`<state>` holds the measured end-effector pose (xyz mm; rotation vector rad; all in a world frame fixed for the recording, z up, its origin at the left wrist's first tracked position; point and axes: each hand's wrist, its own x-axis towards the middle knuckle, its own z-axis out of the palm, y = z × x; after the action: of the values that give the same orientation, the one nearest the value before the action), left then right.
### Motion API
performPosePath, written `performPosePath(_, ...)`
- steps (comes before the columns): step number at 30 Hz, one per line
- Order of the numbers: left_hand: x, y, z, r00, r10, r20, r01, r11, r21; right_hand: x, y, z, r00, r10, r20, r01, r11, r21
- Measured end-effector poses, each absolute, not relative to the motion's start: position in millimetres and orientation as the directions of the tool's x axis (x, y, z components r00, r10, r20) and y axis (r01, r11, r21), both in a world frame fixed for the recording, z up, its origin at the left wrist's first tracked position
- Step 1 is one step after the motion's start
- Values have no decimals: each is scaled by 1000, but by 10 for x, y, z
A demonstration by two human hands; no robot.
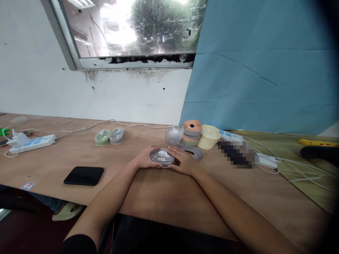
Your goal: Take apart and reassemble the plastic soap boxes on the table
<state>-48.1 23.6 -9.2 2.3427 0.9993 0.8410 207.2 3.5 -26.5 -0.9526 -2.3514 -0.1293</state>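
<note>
A grey oval soap box (162,158) with a clear lid and a round white label rests on the table in front of me. My left hand (147,157) is wrapped round its left end, with the thumb along the near side. Round the right end curls my right hand (183,160), its fingers on the far side and lid edge. Just behind that hand lies a loose grey oval part (194,151), partly hidden by it. Two similar lidded boxes, one green (102,137) and one grey (117,135), stand side by side farther left.
Behind my hands stand stacked clear lids (174,134), stacked orange, grey and green bases (192,132) and stacked yellow trays (209,136). A black phone (84,176) lies left of my forearm. Power strips (35,143) and cables run along both sides. Another person's shoe (68,211) shows below the table.
</note>
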Motion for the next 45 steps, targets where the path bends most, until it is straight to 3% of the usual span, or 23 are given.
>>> performPosePath(15, -469, 254, -100, 496, 775, 392, 473, -620, 626, 2072, 19, -211, -547, 583, 601, 650, 748, -134)
performPosePath(22, -468, 289, -151, 404, 774, 488, 353, -624, 697, 2099, 52, -235, -492, 530, 691, 647, 753, -117)
performPosePath(26, -459, 293, -166, 356, 712, 605, 261, -697, 667, 2080, 31, -232, -360, 548, 755, 651, 727, -217)
performPosePath(29, -433, 261, -167, 320, 671, 669, 322, -741, 590, 2032, -12, -228, -210, 591, 779, 664, 671, -330)
performPosePath(31, -406, 229, -154, 263, 705, 658, 369, -704, 607, 1999, -30, -244, -183, 588, 788, 655, 670, -349)
performPosePath(34, -354, 195, -120, 96, 795, 599, 380, -585, 717, 1968, -24, -289, -207, 519, 829, 626, 722, -295)
performPosePath(37, -312, 199, -93, -33, 852, 523, 259, -498, 828, 1964, 1, -305, -258, 451, 855, 674, 718, -175)
performPosePath(41, -316, 238, -83, -52, 892, 449, 14, -449, 894, 1977, 7, -209, -394, 377, 838, 697, 717, 5)
performPosePath(45, -342, 267, -71, -17, 918, 397, -112, -396, 911, 1982, -25, -69, -480, 282, 831, 653, 747, 123)
